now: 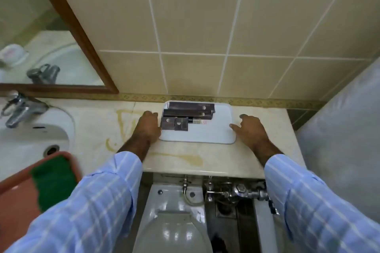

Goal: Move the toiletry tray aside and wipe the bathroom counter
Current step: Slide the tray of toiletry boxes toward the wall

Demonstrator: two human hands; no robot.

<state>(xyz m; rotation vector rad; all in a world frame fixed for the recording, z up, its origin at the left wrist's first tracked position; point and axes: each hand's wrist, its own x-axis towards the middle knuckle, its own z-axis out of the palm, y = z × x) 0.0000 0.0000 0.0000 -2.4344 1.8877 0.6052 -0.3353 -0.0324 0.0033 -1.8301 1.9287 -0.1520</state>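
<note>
A white toiletry tray [216, 129] lies flat on the beige bathroom counter [226, 160], pushed against the tiled wall. Several dark toiletry boxes [189, 112] are stacked on its left half. My left hand [148, 127] is at the tray's left edge with its fingers curled onto the rim. My right hand [249, 131] is just off the right edge, fingers apart, thumb touching or nearly touching the rim. Yellowish stains [121, 125] streak the counter left of the tray, and another stain [185, 158] runs in front of it.
A white sink [30, 135] with a chrome tap [18, 109] is at the left. A pink basin [16, 201] holding a green cloth [53, 181] is at the lower left. A toilet [174, 230] and pipes [236, 191] sit below the counter's front edge. A grey wall [339, 139] bounds the right.
</note>
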